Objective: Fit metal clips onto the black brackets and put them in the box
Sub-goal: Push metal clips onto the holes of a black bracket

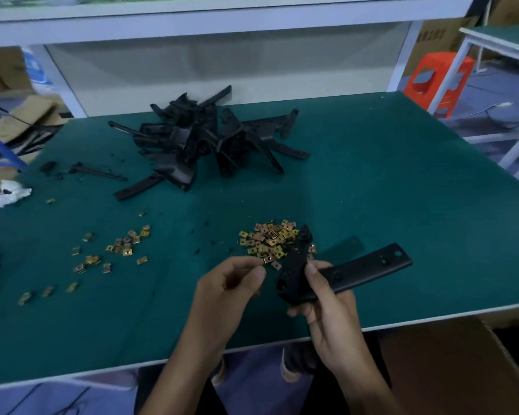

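My right hand (321, 298) grips a black L-shaped bracket (357, 271) above the table's front edge, one arm pointing right, the other up over a heap of brass-coloured metal clips (267, 242). My left hand (234, 280) is just left of the bracket, fingertips curled together at the heap's near edge, seemingly pinching a clip; the clip itself is hard to make out. A pile of black brackets (204, 142) lies at the back of the green table (402, 190). A brown cardboard box (450, 366) stands below the table at the front right.
More clips (123, 245) lie scattered on the left of the table. A single black piece (96, 172) and crumpled white paper (11, 194) are at the far left. An orange stool (438, 79) stands beyond the table's right end, by a white frame.
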`<state>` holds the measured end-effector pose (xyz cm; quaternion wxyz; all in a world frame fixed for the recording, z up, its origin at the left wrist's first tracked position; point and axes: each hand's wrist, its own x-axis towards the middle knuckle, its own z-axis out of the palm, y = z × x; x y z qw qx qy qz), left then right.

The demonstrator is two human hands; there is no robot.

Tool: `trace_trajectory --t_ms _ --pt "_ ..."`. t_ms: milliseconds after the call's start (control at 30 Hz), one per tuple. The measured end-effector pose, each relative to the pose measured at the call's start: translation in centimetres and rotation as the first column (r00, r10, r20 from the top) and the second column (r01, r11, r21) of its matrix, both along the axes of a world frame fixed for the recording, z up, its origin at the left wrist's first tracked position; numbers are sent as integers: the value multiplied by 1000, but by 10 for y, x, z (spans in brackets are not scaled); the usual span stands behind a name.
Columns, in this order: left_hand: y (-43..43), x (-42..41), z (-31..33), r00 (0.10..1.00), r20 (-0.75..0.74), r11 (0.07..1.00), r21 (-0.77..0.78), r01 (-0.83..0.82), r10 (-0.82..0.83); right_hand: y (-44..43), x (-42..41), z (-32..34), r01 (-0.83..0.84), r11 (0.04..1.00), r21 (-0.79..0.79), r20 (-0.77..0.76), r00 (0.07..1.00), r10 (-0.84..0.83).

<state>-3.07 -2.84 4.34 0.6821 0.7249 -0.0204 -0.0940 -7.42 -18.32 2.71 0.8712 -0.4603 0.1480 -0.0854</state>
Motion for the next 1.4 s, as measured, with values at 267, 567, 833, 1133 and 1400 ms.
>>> trace_trajectory --t_ms 267,567,833,1133,1400 --pt "-10 -8 12 977 -208 951 -307 -26 -40 -2 -1 0 -82 996 -32 57 995 84" --pt "-8 -13 17 965 -257 936 -350 -43 -52 -1 -1 0 -105 993 -53 85 990 109" --pt "-1 -11 12 966 -254 969 -245 -22 -43 -2 -1 -3 -128 986 -110 111 984 140" --pt "-1 -9 10 899 -437 949 -294 -115 -26 0 1 -5 -102 974 -200 67 991 117" --pt "-11 -21 8 971 -228 992 -85 -90 68 10 -3 -10 66 932 -355 97 995 -33"
